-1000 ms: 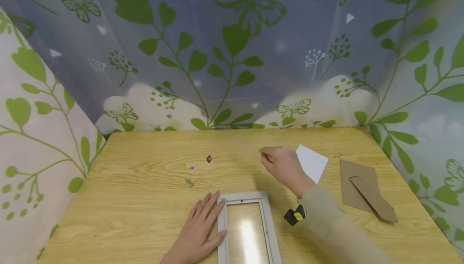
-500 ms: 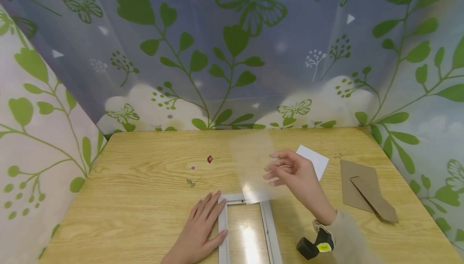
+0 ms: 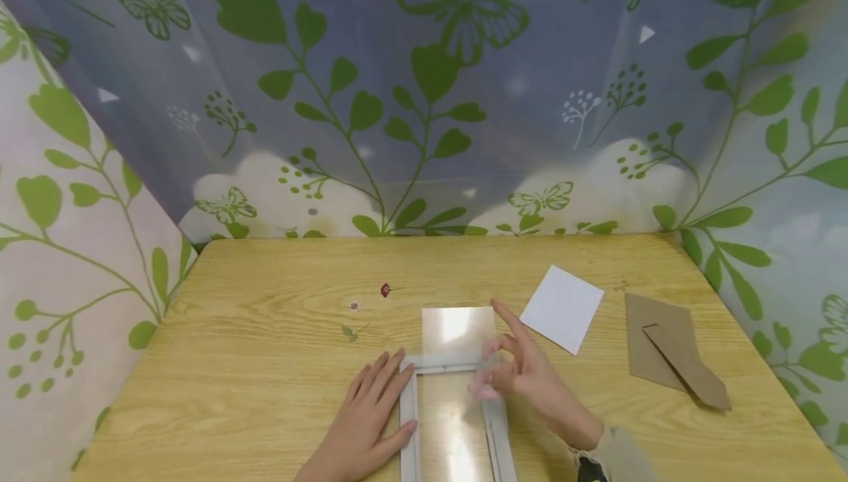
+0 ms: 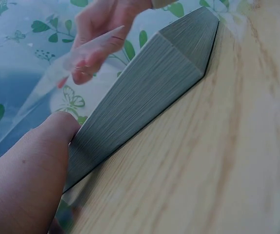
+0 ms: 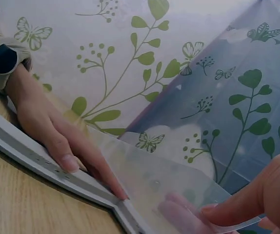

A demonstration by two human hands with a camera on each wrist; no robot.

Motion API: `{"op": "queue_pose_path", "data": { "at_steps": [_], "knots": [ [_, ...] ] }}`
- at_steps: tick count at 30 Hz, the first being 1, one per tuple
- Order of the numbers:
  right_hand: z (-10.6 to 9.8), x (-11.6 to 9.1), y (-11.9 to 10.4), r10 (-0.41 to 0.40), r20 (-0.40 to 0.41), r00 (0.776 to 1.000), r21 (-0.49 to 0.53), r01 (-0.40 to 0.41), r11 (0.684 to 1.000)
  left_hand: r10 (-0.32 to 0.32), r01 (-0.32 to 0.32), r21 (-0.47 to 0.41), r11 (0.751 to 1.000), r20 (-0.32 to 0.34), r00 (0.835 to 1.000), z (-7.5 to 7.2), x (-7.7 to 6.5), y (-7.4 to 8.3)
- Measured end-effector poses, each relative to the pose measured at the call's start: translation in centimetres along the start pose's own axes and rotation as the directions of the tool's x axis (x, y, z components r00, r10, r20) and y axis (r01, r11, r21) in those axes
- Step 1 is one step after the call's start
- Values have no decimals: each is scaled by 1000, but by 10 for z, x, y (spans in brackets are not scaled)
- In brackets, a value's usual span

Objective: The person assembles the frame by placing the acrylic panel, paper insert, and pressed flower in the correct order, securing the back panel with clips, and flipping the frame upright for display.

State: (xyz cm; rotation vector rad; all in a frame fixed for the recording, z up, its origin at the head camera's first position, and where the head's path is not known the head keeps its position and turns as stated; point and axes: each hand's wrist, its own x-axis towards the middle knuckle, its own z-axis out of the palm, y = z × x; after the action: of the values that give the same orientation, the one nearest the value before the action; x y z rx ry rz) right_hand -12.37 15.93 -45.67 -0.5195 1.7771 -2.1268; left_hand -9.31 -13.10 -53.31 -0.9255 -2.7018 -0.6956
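"One clear sheet [image 3: 457, 327] is held where?"
"Over the grey frame [image 3: 500, 438] on the counter [image 3: 252, 394], pinched between thumb and fingers of the right hand [image 3: 530, 371]."
"And the left hand [image 3: 364, 416]?"
"It is laid straight-fingered on the frame's side; nothing is gripped."
"What could go wrong?"
"The sheet could be bowed by too tight a pinch, or snagged on the frame if lowered askew."
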Motion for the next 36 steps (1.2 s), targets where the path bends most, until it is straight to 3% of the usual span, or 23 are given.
{"op": "queue_pose_path", "data": {
  "at_steps": [6, 11, 20, 29, 33, 36],
  "knots": [
    [10, -8, 19, 14, 10, 1000, -52, -14, 999, 27, -26, 31, 999, -30, 999, 0, 0, -1],
    [19, -13, 27, 35, -55, 998, -119, -41, 992, 15, -15, 26, 1000, -17, 1000, 0, 0, -1],
    [23, -18, 29, 37, -102, 994, -306, -67, 950, 19, -18, 31, 999, -24, 1000, 2, 1, -2],
    [19, -18, 25, 85, -38, 996, -288, -92, 953, 18, -17, 11, 1000, -21, 1000, 1, 0, -2],
    [20, -19, 23, 103, -38, 994, -334, -110, 936, 15, -15, 3, 1000, -16, 1000, 0, 0, -2],
    [21, -18, 22, 103, -54, 993, -414, -117, 903, 12, -12, -3, 1000, -12, 1000, 0, 0, -2]
  ]
}}
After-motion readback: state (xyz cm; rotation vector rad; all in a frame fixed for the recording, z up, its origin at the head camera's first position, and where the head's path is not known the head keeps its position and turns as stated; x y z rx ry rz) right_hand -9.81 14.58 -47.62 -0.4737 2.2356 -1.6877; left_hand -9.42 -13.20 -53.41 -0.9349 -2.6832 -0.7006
